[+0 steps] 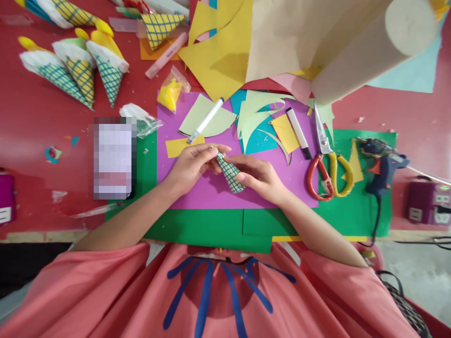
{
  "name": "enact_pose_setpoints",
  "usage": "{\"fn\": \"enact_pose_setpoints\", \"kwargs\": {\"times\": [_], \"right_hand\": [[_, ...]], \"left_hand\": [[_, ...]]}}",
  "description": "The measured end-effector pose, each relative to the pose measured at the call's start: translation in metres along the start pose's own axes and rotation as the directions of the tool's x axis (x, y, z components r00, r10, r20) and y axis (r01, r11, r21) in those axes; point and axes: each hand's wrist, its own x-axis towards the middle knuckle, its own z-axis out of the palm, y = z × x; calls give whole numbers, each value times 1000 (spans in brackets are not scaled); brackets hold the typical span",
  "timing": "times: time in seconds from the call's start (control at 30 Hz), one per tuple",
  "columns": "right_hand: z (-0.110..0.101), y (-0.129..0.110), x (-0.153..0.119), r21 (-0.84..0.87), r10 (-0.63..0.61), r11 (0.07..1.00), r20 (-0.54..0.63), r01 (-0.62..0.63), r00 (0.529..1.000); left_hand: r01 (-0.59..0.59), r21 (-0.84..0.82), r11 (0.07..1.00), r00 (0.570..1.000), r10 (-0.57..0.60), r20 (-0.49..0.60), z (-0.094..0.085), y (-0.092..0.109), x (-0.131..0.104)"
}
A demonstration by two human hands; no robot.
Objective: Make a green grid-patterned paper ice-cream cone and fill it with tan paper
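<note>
A small paper cone (230, 174), pale with a dark blue-green grid, is held between both hands above a purple sheet (197, 195). My left hand (195, 165) pinches its narrow tip, which points up and to the left. My right hand (260, 177) grips the wider end, the thumb on its side and the fingers behind it. Just beyond the hands lie a white marker (206, 120), a pale green paper piece (200, 112) and a yellow paper strip (174, 147).
Red-and-yellow-handled scissors (326, 162) and a blue glue gun (382, 170) with its cord lie at the right. A blurred phone (112, 158) is at the left. Several finished cones (110, 77) sit at the back left; a large paper roll (366, 56) is at the back right.
</note>
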Motion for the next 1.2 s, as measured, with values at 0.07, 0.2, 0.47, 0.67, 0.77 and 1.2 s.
{"fn": "enact_pose_setpoints", "kwargs": {"times": [0.07,0.2,0.47,0.67,0.77,1.2], "right_hand": [[2,0,1,128,50,991,-43,-44,998],[5,-1,3,270,142,954,-14,-133,990],[5,-3,3,269,207,939,65,-217,976],[3,-1,2,99,182,978,11,-182,983],[2,-1,2,69,170,983,1,-170,985],[3,-3,1,8,221,975,61,-222,973]], "left_hand": [[8,34,999,1000,-9,27,0,0,-2],[-25,108,994,991,10,135,2,-1,-7],[-80,146,986,979,50,197,3,-2,-10],[-4,43,999,980,-5,201,3,0,-9],[-77,152,985,989,55,140,3,2,-9],[-256,474,842,966,206,157,10,8,-17]]}}
